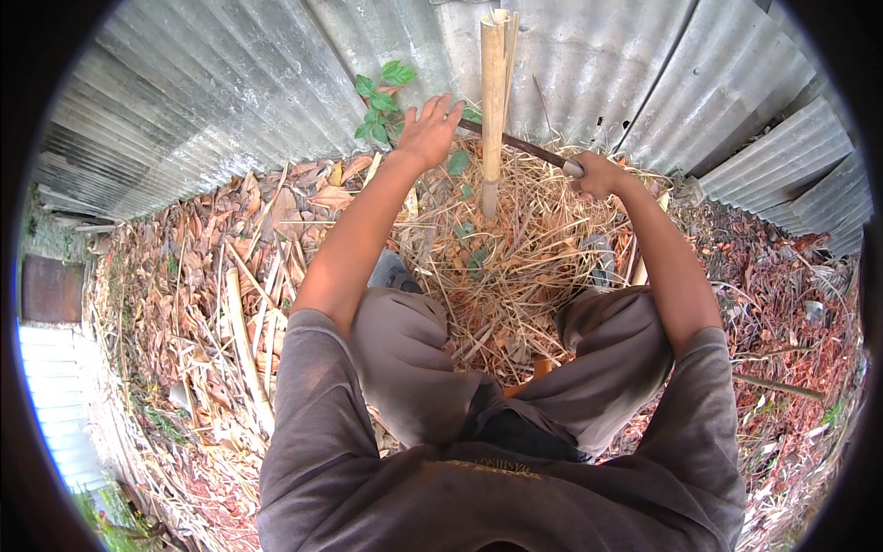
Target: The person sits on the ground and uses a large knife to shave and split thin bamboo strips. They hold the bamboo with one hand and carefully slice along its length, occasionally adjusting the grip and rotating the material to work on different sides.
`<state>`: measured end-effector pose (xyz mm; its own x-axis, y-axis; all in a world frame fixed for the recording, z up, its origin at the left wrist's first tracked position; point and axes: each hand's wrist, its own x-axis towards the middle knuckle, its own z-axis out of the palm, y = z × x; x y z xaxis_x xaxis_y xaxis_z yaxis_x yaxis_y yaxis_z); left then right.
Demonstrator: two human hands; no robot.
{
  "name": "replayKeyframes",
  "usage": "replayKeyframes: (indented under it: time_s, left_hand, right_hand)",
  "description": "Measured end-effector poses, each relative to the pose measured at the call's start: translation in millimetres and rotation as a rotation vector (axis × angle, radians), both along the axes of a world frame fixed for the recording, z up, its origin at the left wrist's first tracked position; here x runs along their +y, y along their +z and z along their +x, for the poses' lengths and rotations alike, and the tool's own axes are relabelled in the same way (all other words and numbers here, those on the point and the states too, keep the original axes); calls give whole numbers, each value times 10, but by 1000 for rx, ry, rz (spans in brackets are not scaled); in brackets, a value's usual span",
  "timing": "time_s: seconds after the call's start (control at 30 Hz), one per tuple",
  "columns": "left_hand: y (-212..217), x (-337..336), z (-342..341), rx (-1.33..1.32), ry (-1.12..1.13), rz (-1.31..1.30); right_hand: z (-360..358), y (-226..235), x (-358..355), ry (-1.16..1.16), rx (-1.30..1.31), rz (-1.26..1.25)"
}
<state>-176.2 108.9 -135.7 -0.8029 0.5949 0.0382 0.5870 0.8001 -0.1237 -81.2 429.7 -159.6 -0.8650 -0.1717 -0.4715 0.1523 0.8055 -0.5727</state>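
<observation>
My right hand is closed round the handle end of a machete, a long, dark, narrow blade with a pale collar near the grip. The blade points left and passes the upright bamboo post, appearing to run behind it. Its far end lies beside the fingers of my left hand; whether they touch I cannot tell. My left hand is open, fingers stretched out, next to a leafy green plant. The post stands in dry straw between my feet, its top split.
A corrugated metal fence curves close behind the post and plant. Dry leaves cover the ground, with a loose bamboo pole lying at left. A thin stick lies at right. I am squatting, knees apart.
</observation>
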Motion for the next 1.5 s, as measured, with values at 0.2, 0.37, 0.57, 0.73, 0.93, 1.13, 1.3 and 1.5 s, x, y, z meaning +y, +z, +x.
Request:
replayKeyframes:
  time_s: [0.2, 0.37, 0.57, 0.73, 0.93, 1.13, 1.3, 1.5]
  left_hand:
    - [66, 244, -125, -120, -70, -88]
    - [-3, 288, -76, -35, -130, -30]
    - [-121, 172, -104, -56, -126, 26]
    - [-184, 72, -114, -80, -64, 21]
    - [-183, 23, -157, -68, 22, 42]
    - [-187, 84, -280, -50, 144, 0]
    - [-163, 153, -308, -12, 113, 20]
    - [-103, 243, -358, -92, 166, 56]
  right_hand:
    - [-52, -7, 197, 21, -195, -173]
    - [-20, -85, 274, 12, -365, -321]
    - [29, -105, 197, -22, -531, -354]
    - [57, -71, 196, -143, -526, -512]
    - [104, -52, 269, -309, -412, -517]
    - [94, -5, 233, -448, -243, -668]
    - [31, -47, 252, -525, -194, -653]
    - [-56, -211, 318, -607, -145, -663]
